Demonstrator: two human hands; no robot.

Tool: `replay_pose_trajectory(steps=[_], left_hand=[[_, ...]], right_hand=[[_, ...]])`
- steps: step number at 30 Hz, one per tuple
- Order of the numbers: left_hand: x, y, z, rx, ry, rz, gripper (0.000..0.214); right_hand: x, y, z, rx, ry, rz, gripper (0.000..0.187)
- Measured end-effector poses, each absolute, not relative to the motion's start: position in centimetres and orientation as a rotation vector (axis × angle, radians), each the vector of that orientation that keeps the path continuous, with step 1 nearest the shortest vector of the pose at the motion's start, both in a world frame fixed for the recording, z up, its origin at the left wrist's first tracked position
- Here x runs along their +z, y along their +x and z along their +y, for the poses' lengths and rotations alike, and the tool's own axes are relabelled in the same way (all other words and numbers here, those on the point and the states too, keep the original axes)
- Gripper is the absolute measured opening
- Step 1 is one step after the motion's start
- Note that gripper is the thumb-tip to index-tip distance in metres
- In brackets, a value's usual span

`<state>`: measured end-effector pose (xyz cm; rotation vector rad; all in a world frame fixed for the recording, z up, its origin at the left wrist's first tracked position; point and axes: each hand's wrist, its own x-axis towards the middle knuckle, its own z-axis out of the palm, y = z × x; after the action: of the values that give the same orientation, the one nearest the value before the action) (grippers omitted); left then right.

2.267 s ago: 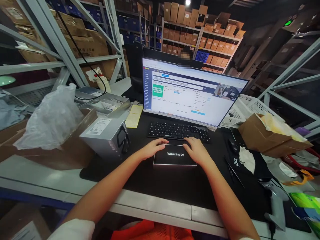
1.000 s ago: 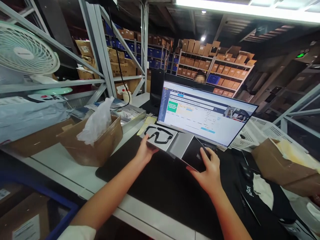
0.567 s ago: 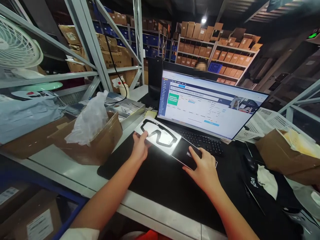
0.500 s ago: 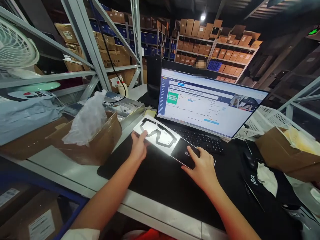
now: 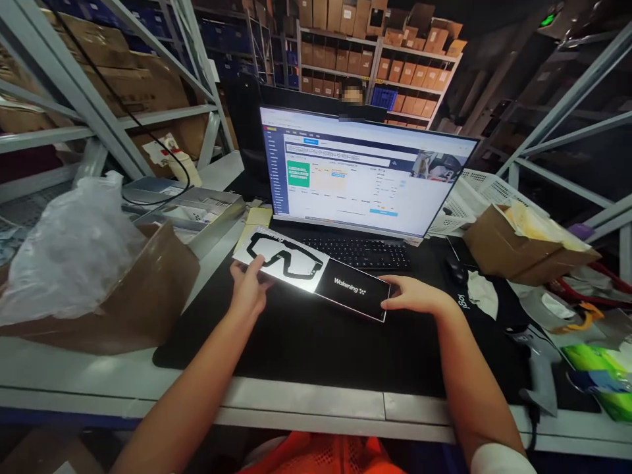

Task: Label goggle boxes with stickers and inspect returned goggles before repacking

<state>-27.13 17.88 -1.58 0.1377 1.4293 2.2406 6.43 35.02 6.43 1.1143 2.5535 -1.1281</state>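
A long flat box (image 5: 323, 275), half white with a black glasses outline and half black with the word "Wakening", is held tilted above the black desk mat (image 5: 296, 355). My left hand (image 5: 249, 286) grips its white end, thumb on top and fingers beneath. At the black end, my right hand (image 5: 415, 295) pinches the short edge, with some fingers hidden behind. Just beyond the box lie the black keyboard (image 5: 363, 253) and a lit monitor (image 5: 345, 191).
On the left stands a cardboard box (image 5: 148, 289) with a plastic bag (image 5: 69, 243). To the right are a mouse (image 5: 455, 270), a crumpled white cloth (image 5: 482, 294), a barcode scanner (image 5: 538, 362) and another carton (image 5: 513, 247). Behind the monitor, shelves (image 5: 340, 39) hold brown boxes.
My right hand has shifted from the top of the black end to its outer edge, uncovering the printed word. The camera view has turned right and downward.
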Motion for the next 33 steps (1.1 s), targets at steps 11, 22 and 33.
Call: replay_pose_trajectory(steps=[11,22,33], left_hand=[[-1.9,-27.1,17.9,2.256,0.191,1.409,0.05],[-1.9,-26.1,18.2,2.249,0.052,1.385,0.047],[-1.0,-18.7,17.0,2.442,0.161,1.23,0.043]], right_hand=[[6.6,5.2,32.5,-0.928,1.09,2.576,0.103],[5.3,4.6,34.1,-1.492,1.286,2.487,0.094],[2.0,-0.7,24.5,-1.969,1.113,3.138,0.101]])
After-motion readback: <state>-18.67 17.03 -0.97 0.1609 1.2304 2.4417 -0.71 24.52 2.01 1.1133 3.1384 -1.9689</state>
